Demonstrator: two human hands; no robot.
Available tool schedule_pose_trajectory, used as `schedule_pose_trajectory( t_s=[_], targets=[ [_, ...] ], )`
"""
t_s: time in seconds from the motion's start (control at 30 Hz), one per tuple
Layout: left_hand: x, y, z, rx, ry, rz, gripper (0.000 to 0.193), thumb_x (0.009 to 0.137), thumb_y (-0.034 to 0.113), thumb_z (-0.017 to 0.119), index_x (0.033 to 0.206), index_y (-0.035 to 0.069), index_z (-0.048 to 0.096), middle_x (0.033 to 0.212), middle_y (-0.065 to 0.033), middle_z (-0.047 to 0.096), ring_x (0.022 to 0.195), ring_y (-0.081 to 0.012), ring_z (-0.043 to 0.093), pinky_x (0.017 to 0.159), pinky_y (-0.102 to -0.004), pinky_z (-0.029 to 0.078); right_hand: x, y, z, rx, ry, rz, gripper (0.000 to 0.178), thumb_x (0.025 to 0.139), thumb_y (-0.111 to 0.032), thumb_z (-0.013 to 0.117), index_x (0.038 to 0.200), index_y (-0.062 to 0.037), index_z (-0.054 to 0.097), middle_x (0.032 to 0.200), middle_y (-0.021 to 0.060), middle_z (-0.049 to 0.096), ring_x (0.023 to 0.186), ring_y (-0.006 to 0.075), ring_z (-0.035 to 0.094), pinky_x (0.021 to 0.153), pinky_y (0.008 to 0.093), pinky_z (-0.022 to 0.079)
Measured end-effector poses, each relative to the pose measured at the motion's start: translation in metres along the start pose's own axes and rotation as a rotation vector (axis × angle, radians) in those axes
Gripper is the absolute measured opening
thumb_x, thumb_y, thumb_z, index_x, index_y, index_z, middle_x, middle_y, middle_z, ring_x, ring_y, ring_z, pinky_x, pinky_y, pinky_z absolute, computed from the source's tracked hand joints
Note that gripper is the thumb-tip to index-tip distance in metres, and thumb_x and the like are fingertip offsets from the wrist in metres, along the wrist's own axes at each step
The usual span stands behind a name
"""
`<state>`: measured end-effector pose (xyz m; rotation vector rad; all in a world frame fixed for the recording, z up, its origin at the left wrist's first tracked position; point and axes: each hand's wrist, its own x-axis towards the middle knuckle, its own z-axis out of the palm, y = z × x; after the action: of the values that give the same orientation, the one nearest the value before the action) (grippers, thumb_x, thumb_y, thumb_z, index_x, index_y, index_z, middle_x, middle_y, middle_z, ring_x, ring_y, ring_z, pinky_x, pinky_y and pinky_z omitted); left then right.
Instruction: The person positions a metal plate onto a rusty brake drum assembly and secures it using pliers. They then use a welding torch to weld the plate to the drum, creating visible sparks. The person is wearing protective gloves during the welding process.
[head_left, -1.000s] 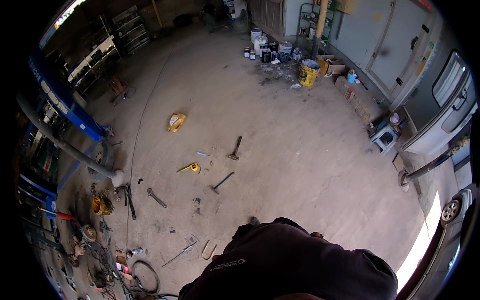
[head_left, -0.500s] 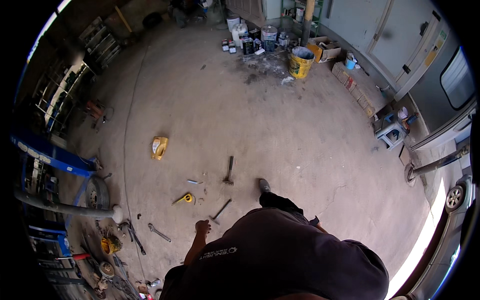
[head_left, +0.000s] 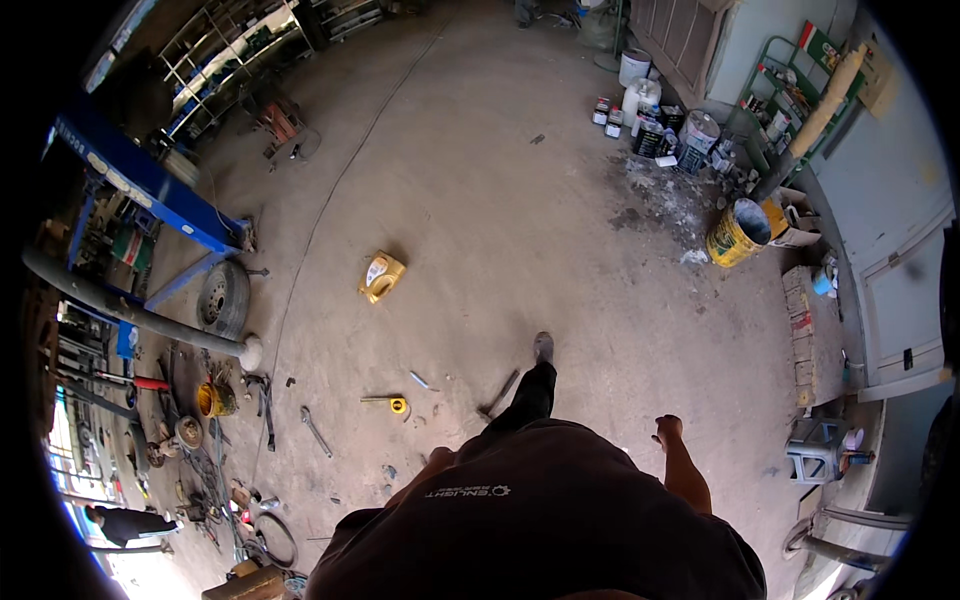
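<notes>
My right hand (head_left: 668, 430) hangs out to the right of my body above the concrete floor, its fingers loosely bent and a finger apart from the rest. Nothing shows in it. Close against my dark shirt, my left hand (head_left: 437, 461) is partly covered, so its fingers do not show clearly. Ahead of the left hand, a yellow tape measure (head_left: 398, 405) lies with some tape out. A short pale blue stick-like object (head_left: 419, 380) is just beyond it. Beside my stepping leg lies a hammer (head_left: 499, 394), partly hidden. A gold jug (head_left: 382, 277) lies farther ahead.
To the left are a wrench (head_left: 316, 431), a loose wheel (head_left: 223, 300), a blue lift arm (head_left: 150, 190) and a grey post (head_left: 140, 308). Paint cans (head_left: 697, 135) and a yellow bucket (head_left: 738, 233) stand at far right. A grey stool (head_left: 815, 452) is nearer. Another person (head_left: 130, 525) appears at lower left.
My view has swung left and my foot is farther forward. The right hand has come out from beside my body; the left has drawn back against it. One of two hammers is no longer visible.
</notes>
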<state>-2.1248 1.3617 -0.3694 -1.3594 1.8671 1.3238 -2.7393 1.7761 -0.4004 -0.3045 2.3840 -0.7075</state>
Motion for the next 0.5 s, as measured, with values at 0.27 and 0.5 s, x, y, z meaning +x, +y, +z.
schedule_pose_trajectory(
  t_s=[0.27,0.5],
  targets=[
    [0.120,0.067,-0.151,-0.200,0.053,-0.371,0.034,0.092,0.035,0.056,0.096,0.004,0.069,0.087,-0.0189,0.071,0.079,-0.0303,0.071,0.063,-0.0452,0.053,0.057,-0.212,0.078,-1.042,-0.378,-0.441,0.029,0.082,-0.032,0.069,0.107,-0.0166,0.069,0.097,0.0052,0.071,0.094,0.0227,0.068,0.080,0.0428,0.056],
    [0.257,0.247,-0.353,0.139,0.186,0.120,0.026,0.091,0.031,0.056,0.090,0.010,0.071,0.086,-0.0175,0.069,0.085,-0.0359,0.068,0.074,-0.0483,0.054,0.201,-0.288,0.120,-0.865,-0.404,-0.381,0.023,0.083,-0.036,0.063,0.099,-0.0200,0.069,0.095,0.0044,0.072,0.091,0.0220,0.069,0.078,0.0405,0.055]
  ],
)
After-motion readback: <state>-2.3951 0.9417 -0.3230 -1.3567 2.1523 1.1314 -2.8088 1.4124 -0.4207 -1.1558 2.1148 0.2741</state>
